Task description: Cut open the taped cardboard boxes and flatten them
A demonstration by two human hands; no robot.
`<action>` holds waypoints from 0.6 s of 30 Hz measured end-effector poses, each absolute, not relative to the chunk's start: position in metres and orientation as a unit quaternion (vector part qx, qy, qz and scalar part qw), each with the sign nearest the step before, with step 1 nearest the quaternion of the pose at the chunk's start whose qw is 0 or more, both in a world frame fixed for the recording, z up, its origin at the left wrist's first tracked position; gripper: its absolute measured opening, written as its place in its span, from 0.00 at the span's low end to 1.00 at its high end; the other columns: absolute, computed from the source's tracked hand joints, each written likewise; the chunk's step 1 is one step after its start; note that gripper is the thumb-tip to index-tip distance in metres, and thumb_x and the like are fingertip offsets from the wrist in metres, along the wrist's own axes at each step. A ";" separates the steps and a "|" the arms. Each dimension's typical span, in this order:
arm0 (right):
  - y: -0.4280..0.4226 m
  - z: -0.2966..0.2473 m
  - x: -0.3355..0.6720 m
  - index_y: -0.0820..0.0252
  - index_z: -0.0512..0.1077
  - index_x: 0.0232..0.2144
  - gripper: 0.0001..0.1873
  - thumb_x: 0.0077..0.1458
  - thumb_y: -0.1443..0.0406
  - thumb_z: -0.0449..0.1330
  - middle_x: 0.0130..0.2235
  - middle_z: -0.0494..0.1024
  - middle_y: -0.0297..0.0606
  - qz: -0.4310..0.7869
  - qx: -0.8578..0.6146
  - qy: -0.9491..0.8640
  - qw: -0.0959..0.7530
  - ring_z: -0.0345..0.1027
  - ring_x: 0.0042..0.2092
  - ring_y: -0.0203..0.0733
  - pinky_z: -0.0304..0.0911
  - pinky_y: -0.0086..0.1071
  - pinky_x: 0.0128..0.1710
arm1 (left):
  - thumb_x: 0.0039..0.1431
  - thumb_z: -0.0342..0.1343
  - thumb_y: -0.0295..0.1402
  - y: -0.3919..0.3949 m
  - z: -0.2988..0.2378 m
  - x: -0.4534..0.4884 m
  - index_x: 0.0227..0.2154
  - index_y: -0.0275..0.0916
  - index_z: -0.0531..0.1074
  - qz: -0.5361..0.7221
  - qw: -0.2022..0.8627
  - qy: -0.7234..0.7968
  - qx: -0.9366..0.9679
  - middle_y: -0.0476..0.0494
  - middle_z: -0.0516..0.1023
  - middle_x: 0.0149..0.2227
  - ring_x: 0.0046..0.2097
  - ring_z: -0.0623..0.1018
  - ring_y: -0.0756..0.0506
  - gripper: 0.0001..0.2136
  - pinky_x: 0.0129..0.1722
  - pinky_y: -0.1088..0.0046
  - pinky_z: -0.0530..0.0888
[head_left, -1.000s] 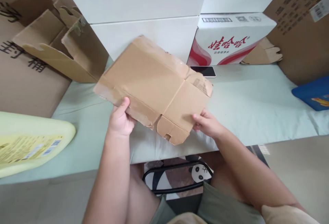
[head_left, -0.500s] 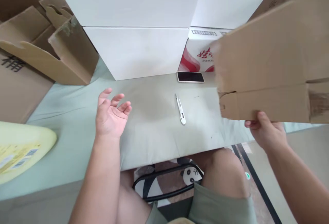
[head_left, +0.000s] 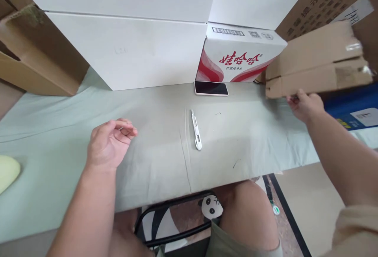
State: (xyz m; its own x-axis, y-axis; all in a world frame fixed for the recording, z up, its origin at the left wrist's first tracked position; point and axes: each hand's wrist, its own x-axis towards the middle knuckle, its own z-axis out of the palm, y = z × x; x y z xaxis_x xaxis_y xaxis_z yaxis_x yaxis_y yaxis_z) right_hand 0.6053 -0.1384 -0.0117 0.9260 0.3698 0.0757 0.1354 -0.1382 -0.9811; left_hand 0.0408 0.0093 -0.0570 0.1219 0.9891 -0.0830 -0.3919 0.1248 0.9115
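Note:
My right hand (head_left: 304, 105) grips the near edge of a flattened brown cardboard box (head_left: 317, 64), held out at the right above the table. My left hand (head_left: 110, 146) hovers over the pale green cloth (head_left: 147, 131), loosely curled with nothing in it. A white utility knife (head_left: 196, 130) lies on the cloth between my hands. A phone (head_left: 211, 88) rests face up further back.
Large white boxes (head_left: 126, 48) and a red-and-white printed carton (head_left: 239, 54) stand at the back. Brown cartons (head_left: 38, 56) sit at the left, another at the far right. A blue item (head_left: 351, 111) lies at the right and a yellow object (head_left: 7, 170) at the left edge.
My left hand let go of the flattened cardboard. My right hand swung it away to the right, uncovering the knife and phone. My view shifted right.

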 end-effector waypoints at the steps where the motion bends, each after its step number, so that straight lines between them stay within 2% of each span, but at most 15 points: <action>1: -0.120 -0.010 0.612 0.59 0.64 0.25 0.18 0.63 0.81 0.57 0.26 0.73 0.34 0.104 -0.764 -0.130 0.623 0.73 0.26 0.28 0.68 0.29 0.29 | 0.51 0.66 0.40 0.010 -0.058 0.041 0.19 0.37 0.79 0.531 0.640 0.386 0.398 0.42 0.78 0.25 0.24 0.76 0.49 0.13 0.24 0.71 0.77; 5: -0.074 -0.015 0.614 0.61 0.63 0.31 0.12 0.66 0.77 0.54 0.41 0.77 0.45 0.157 -0.806 -0.053 0.568 0.77 0.35 0.30 0.68 0.34 0.35 | 0.49 0.67 0.40 0.012 -0.058 0.042 0.18 0.34 0.79 0.518 0.634 0.383 0.428 0.39 0.77 0.24 0.24 0.76 0.48 0.14 0.23 0.71 0.76; 7: -0.069 -0.020 0.601 0.62 0.63 0.34 0.09 0.66 0.76 0.55 0.43 0.77 0.45 0.177 -0.817 -0.055 0.545 0.77 0.35 0.29 0.69 0.35 0.38 | 0.48 0.68 0.40 0.014 -0.057 0.041 0.18 0.34 0.79 0.518 0.633 0.382 0.430 0.39 0.77 0.24 0.23 0.76 0.48 0.14 0.23 0.71 0.76; 12: -0.079 -0.015 0.555 0.61 0.66 0.35 0.07 0.69 0.73 0.55 0.38 0.77 0.39 0.213 -0.835 -0.117 0.494 0.75 0.32 0.29 0.71 0.32 0.42 | 0.43 0.70 0.44 0.015 -0.050 0.036 0.18 0.35 0.80 0.522 0.638 0.372 0.427 0.40 0.78 0.23 0.23 0.76 0.48 0.15 0.23 0.71 0.77; 18: -0.055 0.029 0.469 0.60 0.73 0.35 0.08 0.66 0.74 0.57 0.32 0.78 0.35 0.256 -0.825 -0.278 0.420 0.72 0.29 0.31 0.67 0.28 0.33 | 0.45 0.68 0.43 0.006 -0.037 0.021 0.22 0.38 0.78 0.571 0.645 0.359 0.359 0.42 0.81 0.26 0.25 0.79 0.47 0.13 0.26 0.70 0.79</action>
